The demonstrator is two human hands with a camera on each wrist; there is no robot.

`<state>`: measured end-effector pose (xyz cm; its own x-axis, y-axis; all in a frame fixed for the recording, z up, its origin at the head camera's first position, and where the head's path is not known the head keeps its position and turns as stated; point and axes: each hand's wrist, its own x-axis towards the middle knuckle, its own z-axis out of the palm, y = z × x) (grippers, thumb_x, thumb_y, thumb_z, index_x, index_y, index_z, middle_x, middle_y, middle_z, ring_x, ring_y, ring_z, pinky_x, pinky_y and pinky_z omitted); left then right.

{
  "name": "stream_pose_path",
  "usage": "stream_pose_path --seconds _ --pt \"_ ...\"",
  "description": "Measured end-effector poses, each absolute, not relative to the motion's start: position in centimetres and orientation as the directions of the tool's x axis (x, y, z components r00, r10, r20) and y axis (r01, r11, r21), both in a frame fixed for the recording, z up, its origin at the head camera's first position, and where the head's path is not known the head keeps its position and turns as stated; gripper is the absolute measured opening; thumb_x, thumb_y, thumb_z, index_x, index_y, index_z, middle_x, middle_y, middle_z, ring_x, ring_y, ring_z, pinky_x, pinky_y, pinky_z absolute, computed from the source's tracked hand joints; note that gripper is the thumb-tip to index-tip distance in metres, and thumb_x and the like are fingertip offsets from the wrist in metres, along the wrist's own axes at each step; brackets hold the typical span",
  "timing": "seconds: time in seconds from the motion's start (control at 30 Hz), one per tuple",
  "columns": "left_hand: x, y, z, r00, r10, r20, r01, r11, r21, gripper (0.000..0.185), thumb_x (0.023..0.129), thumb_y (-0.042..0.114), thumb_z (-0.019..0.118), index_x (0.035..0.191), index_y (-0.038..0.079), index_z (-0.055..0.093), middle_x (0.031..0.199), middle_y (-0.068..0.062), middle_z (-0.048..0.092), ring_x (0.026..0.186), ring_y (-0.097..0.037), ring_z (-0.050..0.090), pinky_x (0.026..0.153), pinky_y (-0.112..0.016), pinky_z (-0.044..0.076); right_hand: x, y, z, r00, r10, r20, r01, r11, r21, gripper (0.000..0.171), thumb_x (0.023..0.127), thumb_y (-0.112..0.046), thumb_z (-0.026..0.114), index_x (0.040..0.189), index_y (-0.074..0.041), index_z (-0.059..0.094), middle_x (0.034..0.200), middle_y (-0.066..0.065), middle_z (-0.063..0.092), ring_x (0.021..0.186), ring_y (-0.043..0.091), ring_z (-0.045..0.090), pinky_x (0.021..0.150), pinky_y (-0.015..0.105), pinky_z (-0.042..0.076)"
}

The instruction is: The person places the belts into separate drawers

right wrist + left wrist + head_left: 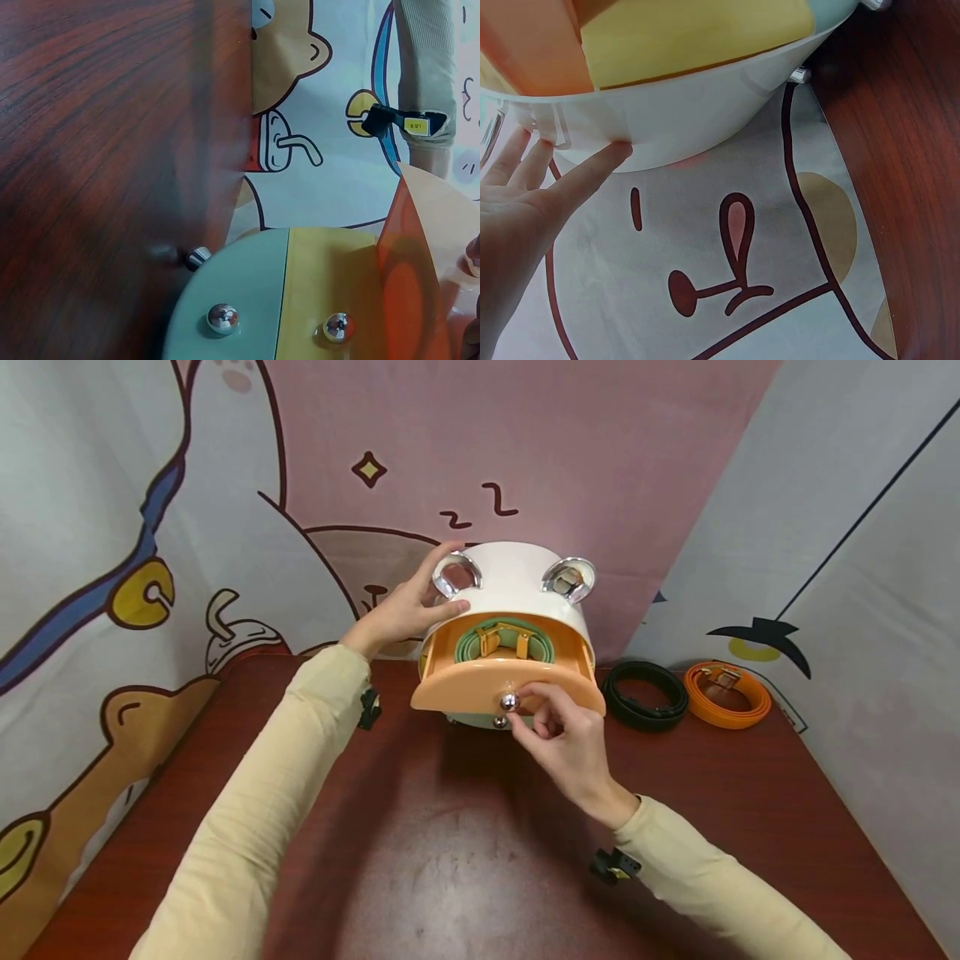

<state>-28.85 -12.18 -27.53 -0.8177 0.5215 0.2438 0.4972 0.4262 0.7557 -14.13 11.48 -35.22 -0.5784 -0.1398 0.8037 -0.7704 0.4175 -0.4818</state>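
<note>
A small white cabinet (517, 578) with two silver ears stands at the back of the table. Its orange drawer (465, 687) is pulled out, and a coiled green belt (462, 647) with gold-coloured buckle parts lies in it. Thumb and index finger of my right hand (572, 739) pinch the round silver knob (509, 702) on the drawer front. Around the left ear, my left hand (408, 606) rests on the cabinet's upper side, fingers extended against the white shell (682, 124) in the left wrist view. Below the orange drawer, yellow (330, 281) and green (240, 281) drawer fronts are closed.
To the right of the cabinet lie a coiled black belt (645, 695) and a coiled orange belt (727, 695) on the dark red wooden table (450, 868). A cartoon-printed cloth (600, 452) hangs right behind the cabinet and along both sides.
</note>
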Motion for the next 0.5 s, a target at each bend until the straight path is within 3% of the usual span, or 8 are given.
stream_pose_path --seconds 0.5 --pt "-28.8 -12.2 -27.4 -0.823 0.52 0.23 0.485 0.431 0.761 0.079 0.093 0.031 0.066 0.151 0.04 0.013 0.15 -0.008 0.033 0.128 -0.032 0.046 0.101 -0.049 0.038 -15.2 11.4 -35.0 -0.557 -0.15 0.817 -0.786 0.414 -0.46 0.029 0.073 0.006 0.078 0.098 -0.001 0.065 0.057 -0.004 0.044 0.05 0.007 0.041 0.046 0.018 0.033"
